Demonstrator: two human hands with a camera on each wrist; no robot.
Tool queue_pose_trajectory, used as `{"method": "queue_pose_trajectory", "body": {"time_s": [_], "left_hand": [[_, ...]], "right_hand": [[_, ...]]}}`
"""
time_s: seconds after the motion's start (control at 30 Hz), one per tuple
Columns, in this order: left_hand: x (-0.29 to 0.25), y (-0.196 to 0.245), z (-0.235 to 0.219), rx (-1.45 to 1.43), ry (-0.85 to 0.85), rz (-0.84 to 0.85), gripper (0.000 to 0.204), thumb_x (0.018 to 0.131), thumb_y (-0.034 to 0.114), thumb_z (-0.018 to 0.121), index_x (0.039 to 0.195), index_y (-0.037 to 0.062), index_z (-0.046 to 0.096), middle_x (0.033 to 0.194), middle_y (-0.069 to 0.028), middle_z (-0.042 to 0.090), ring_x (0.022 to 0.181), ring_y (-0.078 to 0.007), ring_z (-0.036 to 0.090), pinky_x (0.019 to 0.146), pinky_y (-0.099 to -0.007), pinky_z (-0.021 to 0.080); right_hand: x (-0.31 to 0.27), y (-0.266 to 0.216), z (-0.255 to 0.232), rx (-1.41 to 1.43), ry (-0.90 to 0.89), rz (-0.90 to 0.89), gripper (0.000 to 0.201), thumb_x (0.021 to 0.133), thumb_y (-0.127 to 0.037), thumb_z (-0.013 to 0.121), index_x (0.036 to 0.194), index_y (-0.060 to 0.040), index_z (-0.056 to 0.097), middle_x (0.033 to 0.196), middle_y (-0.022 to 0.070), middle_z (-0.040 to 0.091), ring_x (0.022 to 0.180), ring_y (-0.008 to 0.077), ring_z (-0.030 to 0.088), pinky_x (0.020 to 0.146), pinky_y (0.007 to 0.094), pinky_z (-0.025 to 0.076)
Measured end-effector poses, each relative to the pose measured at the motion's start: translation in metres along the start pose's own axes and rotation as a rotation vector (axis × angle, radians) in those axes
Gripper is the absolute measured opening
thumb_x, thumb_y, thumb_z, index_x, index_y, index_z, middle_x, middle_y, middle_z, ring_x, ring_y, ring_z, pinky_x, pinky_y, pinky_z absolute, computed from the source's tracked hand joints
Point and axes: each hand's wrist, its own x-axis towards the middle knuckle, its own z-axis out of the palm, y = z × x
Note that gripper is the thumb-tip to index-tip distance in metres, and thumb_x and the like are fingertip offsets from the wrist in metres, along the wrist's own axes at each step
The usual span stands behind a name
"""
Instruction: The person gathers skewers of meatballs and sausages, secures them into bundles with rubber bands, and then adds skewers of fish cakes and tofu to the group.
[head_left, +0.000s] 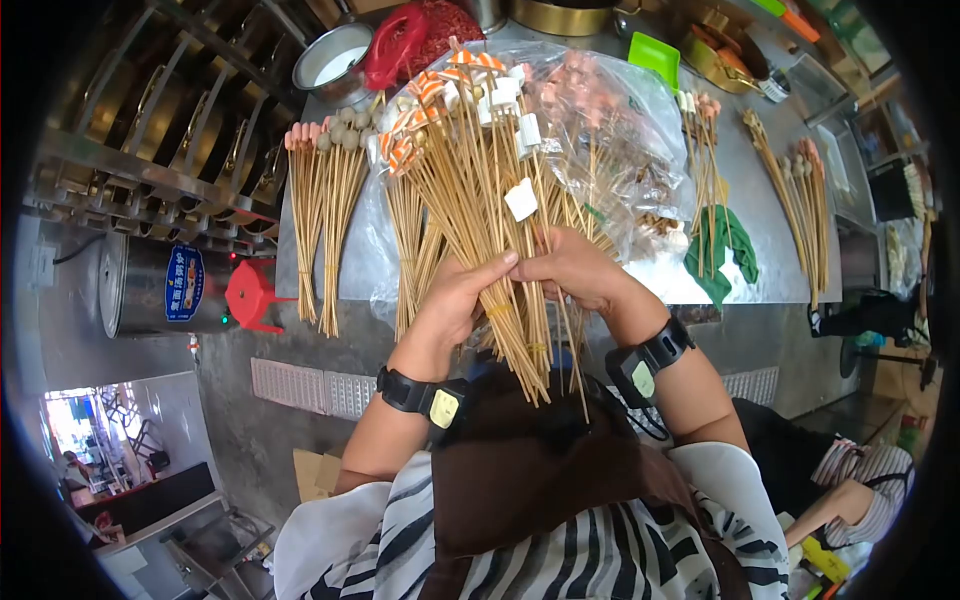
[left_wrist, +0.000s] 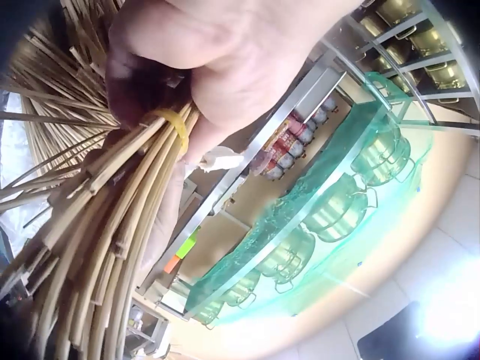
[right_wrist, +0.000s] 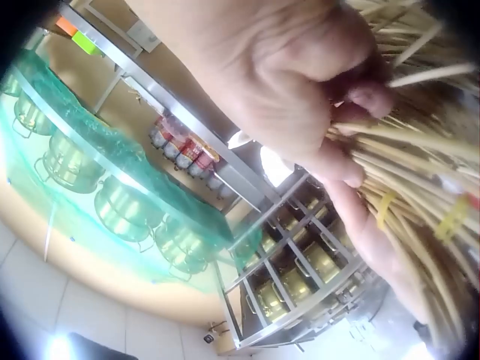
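Note:
In the head view, my left hand (head_left: 450,305) grips a thick bundle of bamboo skewers (head_left: 455,205) topped with orange-and-white striped pieces (head_left: 405,150). Beside it my right hand (head_left: 585,268) holds skewers with white pieces; one white piece (head_left: 521,199) sits lower than the others. Both thumbs meet over the sticks, whose bare ends point toward the apron. A yellow rubber band (left_wrist: 177,127) circles the sticks just below my left hand in the left wrist view. Two yellow bands (right_wrist: 385,210) show round the sticks in the right wrist view, close to my right hand.
Under the hands, a clear plastic bag (head_left: 650,130) with more skewers covers much of the metal table (head_left: 780,285). Skewer bundles (head_left: 330,230) lie at the left, others (head_left: 800,200) at the right. A green cloth (head_left: 722,255) hangs near the front edge. Brass pots (head_left: 560,15) stand behind.

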Motion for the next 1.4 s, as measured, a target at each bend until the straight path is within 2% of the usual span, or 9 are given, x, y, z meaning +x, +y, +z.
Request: {"method": "queue_pose_trajectory", "body": {"time_s": [0.23,0.43,0.53,0.67,0.87,0.93,1.07,1.3,1.4], "left_hand": [[-0.001,0.005,-0.003,0.032,-0.026,-0.060,0.022,0.084,0.015,0.062,0.100,0.0000,0.060,0.086,-0.0059,0.062,0.078,-0.0145,0.059,0.071,-0.0278,0.048],[0.000,0.003,-0.005,0.029,-0.054,-0.074,0.023,0.085,0.017,0.061,0.100,-0.0014,0.059,0.085,-0.0079,0.063,0.077,-0.0155,0.060,0.070,-0.0285,0.049],[-0.003,0.001,-0.009,0.004,-0.013,-0.127,0.020,0.085,0.015,0.060,0.097,-0.0009,0.059,0.082,-0.0080,0.062,0.074,-0.0158,0.060,0.066,-0.0292,0.050],[-0.003,0.005,-0.016,0.016,-0.019,-0.147,0.011,0.085,0.012,0.057,0.089,0.0007,0.057,0.077,-0.0061,0.059,0.069,-0.0163,0.060,0.058,-0.0291,0.051],[-0.006,0.007,-0.014,-0.077,-0.069,-0.067,0.014,0.087,0.013,0.057,0.090,-0.0005,0.056,0.074,-0.0049,0.055,0.064,-0.0149,0.056,0.057,-0.0273,0.049],[-0.009,0.010,-0.013,-0.160,0.060,-0.062,0.014,0.088,0.013,0.055,0.087,-0.0012,0.055,0.075,-0.0050,0.054,0.062,-0.0130,0.053,0.054,-0.0254,0.045],[-0.018,0.017,-0.019,-0.354,-0.077,0.017,0.018,0.089,0.013,0.054,0.101,-0.0005,0.051,0.076,-0.0038,0.049,0.055,-0.0077,0.043,0.047,-0.0198,0.037],[-0.045,0.042,-0.014,-0.205,-0.119,0.183,0.022,0.092,0.012,0.048,0.110,0.0010,0.045,0.075,-0.0024,0.043,0.054,-0.0063,0.039,0.042,-0.0191,0.034],[-0.048,0.058,-0.012,-0.117,-0.053,0.243,0.017,0.091,0.012,0.049,0.105,0.0017,0.046,0.075,-0.0036,0.045,0.052,-0.0066,0.040,0.042,-0.0195,0.035]], "right_hand": [[0.003,0.002,-0.004,0.127,-0.090,0.024,0.019,0.073,-0.008,0.061,0.092,-0.0043,0.058,0.071,0.0030,0.058,0.056,0.0096,0.054,0.042,0.0215,0.036],[0.000,0.008,0.002,0.180,-0.027,-0.024,0.014,0.076,-0.010,0.061,0.088,-0.0034,0.060,0.069,0.0018,0.057,0.059,0.0109,0.055,0.051,0.0224,0.042],[0.004,0.014,-0.002,0.065,-0.043,-0.024,0.010,0.079,-0.012,0.060,0.085,-0.0042,0.061,0.070,0.0011,0.060,0.054,0.0062,0.051,0.040,0.0180,0.034],[0.002,0.009,-0.004,0.049,-0.037,-0.064,0.008,0.079,-0.013,0.059,0.080,-0.0044,0.061,0.070,0.0016,0.060,0.054,0.0065,0.050,0.043,0.0195,0.036],[-0.012,-0.003,-0.003,-0.126,0.005,0.058,0.013,0.085,-0.016,0.054,0.077,-0.0062,0.055,0.061,-0.0017,0.052,0.051,0.0041,0.044,0.046,0.0178,0.033],[-0.014,0.005,-0.011,0.086,0.061,-0.092,0.017,0.089,-0.021,0.051,0.079,-0.0078,0.052,0.057,-0.0043,0.044,0.050,0.0034,0.040,0.047,0.0174,0.031],[-0.031,-0.006,-0.030,-0.072,0.051,-0.129,0.019,0.091,-0.024,0.050,0.079,-0.0090,0.049,0.056,-0.0046,0.041,0.052,0.0045,0.038,0.050,0.0194,0.032],[-0.032,-0.013,-0.025,-0.333,0.080,-0.325,0.025,0.091,-0.025,0.050,0.075,-0.0060,0.049,0.062,-0.0019,0.047,0.058,0.0085,0.044,0.056,0.0254,0.038],[-0.033,-0.024,-0.017,-0.247,0.007,-0.379,0.025,0.091,-0.024,0.050,0.073,-0.0060,0.048,0.062,-0.0020,0.047,0.058,0.0077,0.043,0.054,0.0246,0.037]]}}
